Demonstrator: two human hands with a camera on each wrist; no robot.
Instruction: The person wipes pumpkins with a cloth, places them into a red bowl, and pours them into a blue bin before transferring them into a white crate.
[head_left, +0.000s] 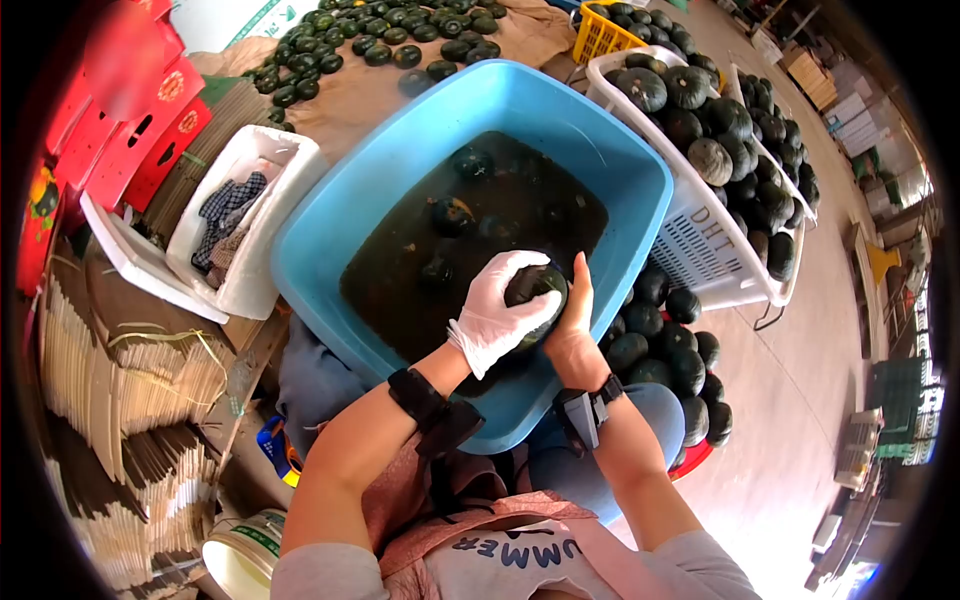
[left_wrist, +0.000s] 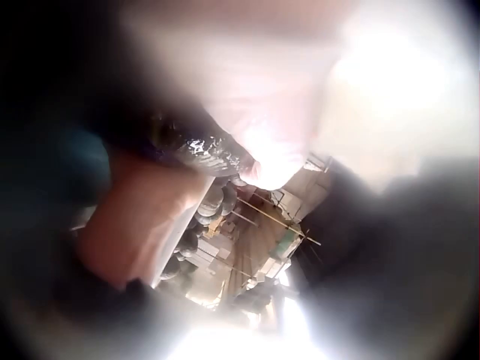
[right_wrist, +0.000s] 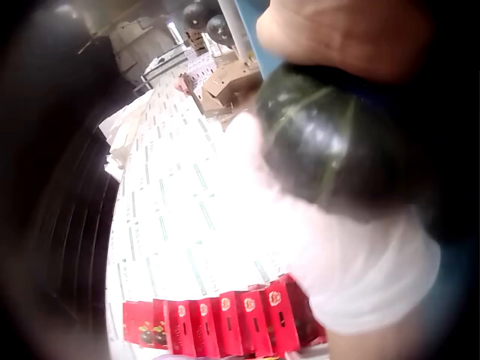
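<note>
A dark green, wet-looking squash (head_left: 540, 287) is held between both hands over the near right part of a blue tub (head_left: 340, 215) of murky water. My left hand (head_left: 497, 312), in a white glove, grips its left and near side, thumb across it. My bare right hand (head_left: 572, 325) cups its right side, one digit pointing up; its other fingers are mostly hidden. Pale lines run down the squash (right_wrist: 322, 142) in the right wrist view, between the bare hand (right_wrist: 345, 37) and the gloved hand (right_wrist: 367, 262). Several squashes (head_left: 453, 215) lie in the water.
A white crate (head_left: 690, 245) heaped with squashes stands at the right, with more squashes (head_left: 672, 355) piled below it. Others lie on a brown cloth (head_left: 530, 35) beyond the tub. At the left are a foam box (head_left: 290, 190), red cartons (head_left: 160, 120) and stacked cardboard (head_left: 160, 390).
</note>
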